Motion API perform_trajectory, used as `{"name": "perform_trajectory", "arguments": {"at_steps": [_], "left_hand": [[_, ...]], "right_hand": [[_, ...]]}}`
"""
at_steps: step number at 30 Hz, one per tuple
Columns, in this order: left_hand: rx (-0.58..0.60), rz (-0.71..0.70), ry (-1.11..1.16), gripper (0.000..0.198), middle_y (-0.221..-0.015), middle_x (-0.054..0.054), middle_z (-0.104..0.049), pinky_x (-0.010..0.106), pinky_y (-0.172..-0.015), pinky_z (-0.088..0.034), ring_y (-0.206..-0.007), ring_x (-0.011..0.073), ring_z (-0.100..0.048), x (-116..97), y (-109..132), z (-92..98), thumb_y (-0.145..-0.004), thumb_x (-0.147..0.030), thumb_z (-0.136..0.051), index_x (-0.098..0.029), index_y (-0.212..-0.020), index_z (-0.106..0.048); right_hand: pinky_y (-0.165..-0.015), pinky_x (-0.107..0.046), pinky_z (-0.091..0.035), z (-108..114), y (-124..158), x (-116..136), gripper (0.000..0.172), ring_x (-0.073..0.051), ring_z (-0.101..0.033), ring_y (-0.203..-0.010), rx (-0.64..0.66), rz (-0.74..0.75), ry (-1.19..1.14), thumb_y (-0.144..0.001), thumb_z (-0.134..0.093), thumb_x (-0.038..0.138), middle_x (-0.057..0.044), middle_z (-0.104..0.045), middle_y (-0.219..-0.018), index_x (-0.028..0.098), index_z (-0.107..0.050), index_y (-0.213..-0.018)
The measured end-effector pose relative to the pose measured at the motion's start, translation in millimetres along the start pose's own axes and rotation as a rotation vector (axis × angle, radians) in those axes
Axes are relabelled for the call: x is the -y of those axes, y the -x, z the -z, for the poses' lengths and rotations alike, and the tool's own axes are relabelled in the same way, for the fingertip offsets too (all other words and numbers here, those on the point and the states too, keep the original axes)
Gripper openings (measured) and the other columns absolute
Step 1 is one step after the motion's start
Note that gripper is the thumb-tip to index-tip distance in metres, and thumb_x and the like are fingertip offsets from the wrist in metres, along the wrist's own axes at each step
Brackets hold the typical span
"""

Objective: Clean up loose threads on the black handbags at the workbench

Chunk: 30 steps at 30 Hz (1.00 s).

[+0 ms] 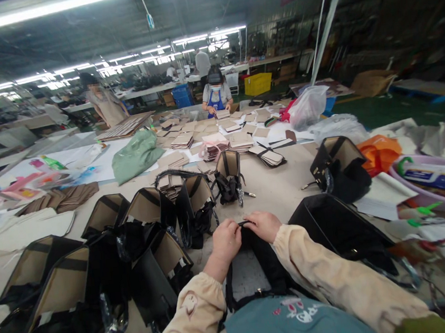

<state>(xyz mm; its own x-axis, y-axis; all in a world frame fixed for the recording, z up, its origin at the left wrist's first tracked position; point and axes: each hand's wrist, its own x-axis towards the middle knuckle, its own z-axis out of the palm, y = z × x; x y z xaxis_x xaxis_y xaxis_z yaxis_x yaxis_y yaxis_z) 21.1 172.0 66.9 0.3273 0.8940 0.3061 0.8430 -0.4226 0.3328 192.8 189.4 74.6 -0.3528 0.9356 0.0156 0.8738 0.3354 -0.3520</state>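
Both my hands grip the far top edge of a black handbag (270,262) close in front of my body. Its grey inner side faces up between my forearms. My left hand (227,241) is closed on the edge, fingers curled in. Just beside it, my right hand (266,225) pinches the same dark rim, and a short stretch of rim shows between the hands. Straight beyond them stands a small black bag (229,173) with a beige inside and a strap piece with a metal clip. A larger black bag (335,223) lies by my right forearm.
Several open black bags (67,278) crowd the table's left side. Another bag (337,165) stands at right, near a purple basket (429,166) of supplies. Card stacks (239,141) and a green cloth bag (136,157) lie farther back. A co-worker (217,95) sits across the table.
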Motion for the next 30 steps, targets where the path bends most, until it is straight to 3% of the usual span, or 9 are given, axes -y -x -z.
{"name": "perform_trajectory", "arguments": {"at_steps": [9,15,20,26,30], "left_hand": [[-0.027,0.035,0.04,0.014,-0.083,0.003,-0.064,0.025,-0.072,-0.047,-0.08,0.0146,-0.06,3.2,1.2,-4.9,-0.083,-0.022,-0.049,-0.019,-0.076,-0.061],[-0.017,0.092,0.118,0.004,-0.084,0.002,-0.064,0.025,-0.073,-0.047,-0.08,0.0148,-0.061,2.4,2.4,0.6,-0.079,-0.022,-0.055,-0.02,-0.081,-0.058],[0.034,0.192,0.15,0.02,-0.086,0.002,-0.065,0.028,-0.072,-0.049,-0.081,0.0169,-0.062,3.4,1.4,1.8,-0.077,-0.027,-0.06,-0.02,-0.094,-0.054],[-0.045,0.06,0.121,0.012,-0.109,0.003,-0.06,0.026,-0.08,-0.048,-0.093,0.0154,-0.059,5.4,2.2,-1.5,-0.079,-0.024,-0.057,-0.022,-0.091,-0.06],[-0.095,-0.009,0.026,0.011,-0.102,0.004,-0.06,0.032,-0.084,-0.046,-0.09,0.0165,-0.057,5.7,3.6,-2.2,-0.079,-0.026,-0.058,-0.023,-0.088,-0.064]], "right_hand": [[-0.077,-0.024,-0.043,1.2,-4.6,3.1,0.031,-0.015,-0.059,-0.088,0.015,0.013,0.032,-0.091,-0.039,0.039,-0.003,-0.066,-0.095,0.026,-0.066,-0.1],[-0.074,-0.024,-0.041,1.5,-4.2,4.7,0.032,-0.015,-0.058,-0.088,0.023,0.031,0.06,-0.092,-0.036,0.037,-0.004,-0.065,-0.093,0.024,-0.065,-0.096],[-0.071,-0.024,-0.04,-0.6,-5.8,6.0,0.031,-0.016,-0.058,-0.087,0.006,0.043,0.085,-0.092,-0.035,0.034,-0.005,-0.064,-0.09,0.022,-0.064,-0.09],[-0.068,-0.024,-0.04,-5.1,-5.4,4.4,0.027,-0.015,-0.058,-0.083,-0.046,0.044,0.074,-0.091,-0.039,0.034,-0.004,-0.063,-0.089,0.022,-0.063,-0.089],[-0.066,-0.024,-0.039,-6.2,-3.2,3.6,0.026,-0.015,-0.058,-0.081,-0.063,0.031,0.052,-0.09,-0.04,0.035,-0.003,-0.063,-0.089,0.022,-0.063,-0.089]]}}
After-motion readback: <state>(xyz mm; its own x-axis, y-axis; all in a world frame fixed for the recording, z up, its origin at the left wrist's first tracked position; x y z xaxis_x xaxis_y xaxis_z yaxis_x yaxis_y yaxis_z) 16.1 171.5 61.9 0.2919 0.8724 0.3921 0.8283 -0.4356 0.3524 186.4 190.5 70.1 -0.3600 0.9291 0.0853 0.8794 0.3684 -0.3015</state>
